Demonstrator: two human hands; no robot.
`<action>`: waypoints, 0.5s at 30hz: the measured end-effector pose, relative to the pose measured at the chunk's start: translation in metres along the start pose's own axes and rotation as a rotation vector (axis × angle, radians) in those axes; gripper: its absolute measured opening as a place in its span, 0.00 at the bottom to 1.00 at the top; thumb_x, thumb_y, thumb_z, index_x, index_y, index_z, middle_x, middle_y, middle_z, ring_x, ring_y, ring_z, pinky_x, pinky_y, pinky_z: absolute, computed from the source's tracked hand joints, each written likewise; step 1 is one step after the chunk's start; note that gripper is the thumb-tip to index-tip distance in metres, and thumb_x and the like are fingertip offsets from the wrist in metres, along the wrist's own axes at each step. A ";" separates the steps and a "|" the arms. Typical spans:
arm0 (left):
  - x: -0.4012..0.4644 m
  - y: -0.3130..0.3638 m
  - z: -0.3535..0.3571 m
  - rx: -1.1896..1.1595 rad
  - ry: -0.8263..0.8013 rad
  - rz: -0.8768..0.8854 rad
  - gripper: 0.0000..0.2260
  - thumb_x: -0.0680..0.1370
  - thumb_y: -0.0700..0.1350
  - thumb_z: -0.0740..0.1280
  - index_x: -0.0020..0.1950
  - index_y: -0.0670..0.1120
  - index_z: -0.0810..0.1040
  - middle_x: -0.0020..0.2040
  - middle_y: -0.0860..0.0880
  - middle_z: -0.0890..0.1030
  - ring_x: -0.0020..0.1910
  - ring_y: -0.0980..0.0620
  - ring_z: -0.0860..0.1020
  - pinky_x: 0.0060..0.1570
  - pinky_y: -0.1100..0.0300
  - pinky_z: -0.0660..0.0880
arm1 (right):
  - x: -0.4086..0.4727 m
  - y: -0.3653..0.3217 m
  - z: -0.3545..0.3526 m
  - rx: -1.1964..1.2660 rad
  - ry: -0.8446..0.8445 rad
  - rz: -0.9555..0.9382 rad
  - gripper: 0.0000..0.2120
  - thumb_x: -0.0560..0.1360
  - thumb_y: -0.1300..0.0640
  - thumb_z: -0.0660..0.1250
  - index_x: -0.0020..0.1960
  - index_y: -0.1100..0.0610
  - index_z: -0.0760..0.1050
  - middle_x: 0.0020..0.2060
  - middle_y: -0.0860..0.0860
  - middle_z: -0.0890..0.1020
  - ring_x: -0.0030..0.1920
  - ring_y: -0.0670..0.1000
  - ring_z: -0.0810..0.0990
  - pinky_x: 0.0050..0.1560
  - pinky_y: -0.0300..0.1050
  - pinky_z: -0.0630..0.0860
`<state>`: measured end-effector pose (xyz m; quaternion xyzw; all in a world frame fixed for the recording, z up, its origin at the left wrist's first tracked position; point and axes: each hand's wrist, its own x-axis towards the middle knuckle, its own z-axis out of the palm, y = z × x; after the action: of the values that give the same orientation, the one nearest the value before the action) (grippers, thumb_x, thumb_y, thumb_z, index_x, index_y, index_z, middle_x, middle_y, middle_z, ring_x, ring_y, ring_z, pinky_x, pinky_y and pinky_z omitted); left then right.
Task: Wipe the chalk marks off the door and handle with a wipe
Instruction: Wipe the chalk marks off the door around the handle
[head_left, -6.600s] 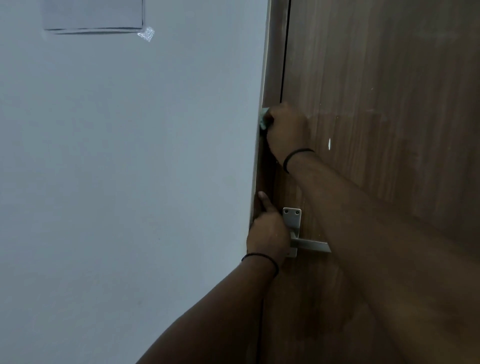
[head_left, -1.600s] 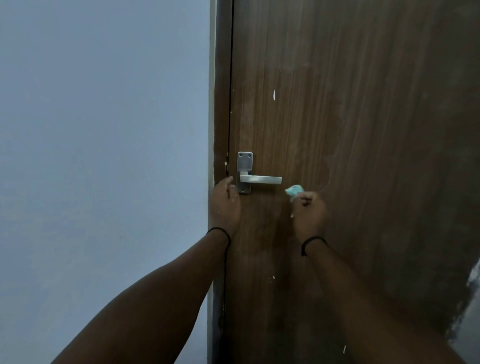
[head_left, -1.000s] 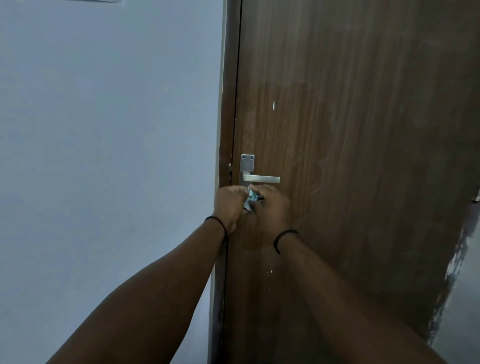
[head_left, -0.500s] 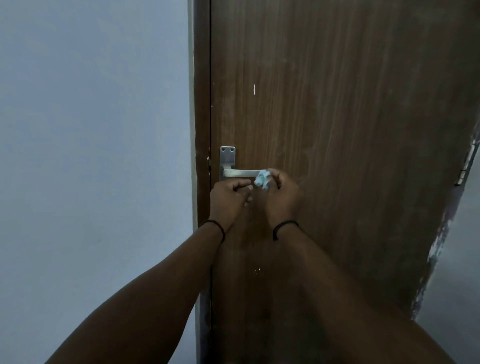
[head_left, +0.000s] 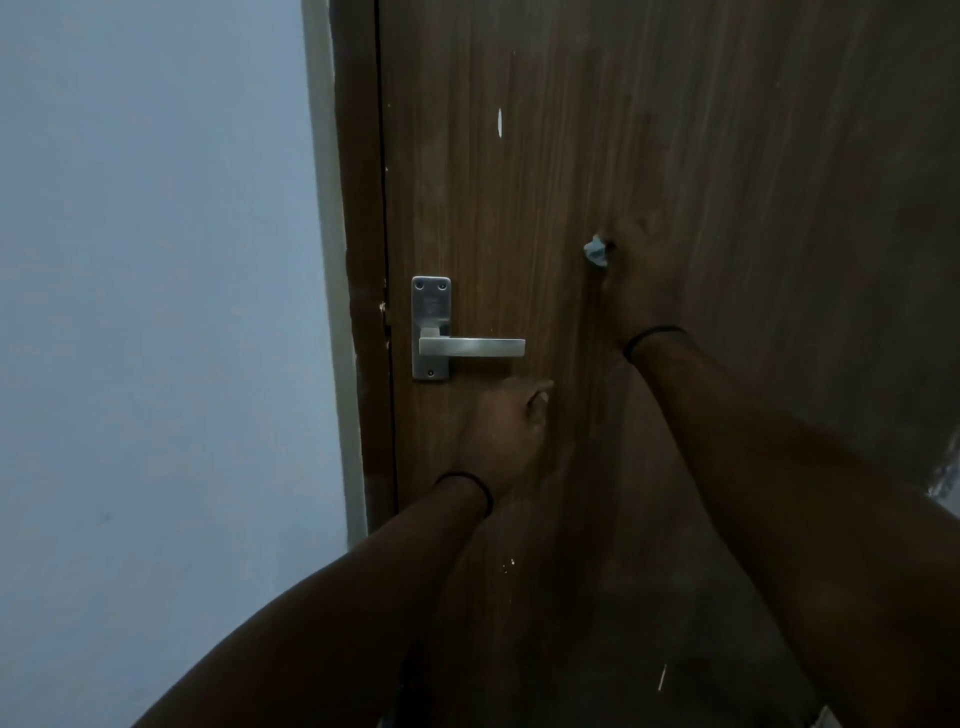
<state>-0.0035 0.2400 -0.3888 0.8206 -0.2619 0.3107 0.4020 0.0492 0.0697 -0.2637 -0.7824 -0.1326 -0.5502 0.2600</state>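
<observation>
A dark brown wooden door (head_left: 701, 156) fills the right of the head view, with a silver lever handle (head_left: 470, 346) on a metal plate near its left edge. My right hand (head_left: 631, 280) is raised against the door, above and right of the handle, shut on a small crumpled pale blue wipe (head_left: 596, 250). My left hand (head_left: 506, 421) hangs just below the handle's free end with fingers curled and nothing in it. A short white chalk mark (head_left: 500, 122) shows high on the door; small white specks (head_left: 509, 565) lie lower down.
A brown door frame (head_left: 358, 208) runs along the door's left edge. A plain pale grey wall (head_left: 156, 312) takes up the left. A scuffed pale patch (head_left: 948, 483) shows at the door's right edge.
My right hand has lifted the wipe away from the handle, up and to the right onto the door face. My left hand has dropped below the handle. The camera has moved closer.
</observation>
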 end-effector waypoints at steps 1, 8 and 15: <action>-0.002 -0.007 0.005 0.000 0.006 -0.030 0.12 0.82 0.41 0.61 0.61 0.44 0.80 0.58 0.47 0.81 0.56 0.57 0.77 0.54 0.73 0.70 | -0.007 0.010 0.000 0.021 0.053 0.088 0.07 0.77 0.62 0.63 0.50 0.61 0.79 0.51 0.57 0.80 0.52 0.48 0.77 0.53 0.36 0.74; -0.018 -0.029 0.012 0.036 0.187 -0.140 0.08 0.80 0.38 0.62 0.52 0.42 0.81 0.50 0.48 0.82 0.48 0.60 0.74 0.47 0.82 0.64 | -0.178 0.006 0.045 -0.095 -0.078 0.455 0.07 0.77 0.63 0.62 0.53 0.61 0.76 0.55 0.60 0.77 0.54 0.57 0.76 0.53 0.39 0.65; -0.037 -0.030 -0.008 0.001 0.263 -0.237 0.10 0.82 0.40 0.61 0.58 0.43 0.79 0.55 0.48 0.81 0.53 0.56 0.76 0.55 0.65 0.68 | -0.180 -0.051 0.054 0.435 -0.267 0.465 0.09 0.75 0.62 0.66 0.41 0.49 0.77 0.39 0.41 0.79 0.43 0.40 0.77 0.45 0.31 0.73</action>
<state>-0.0101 0.2698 -0.4263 0.7982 -0.1086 0.3658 0.4661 0.0021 0.1563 -0.4312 -0.7830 -0.0980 -0.3279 0.5195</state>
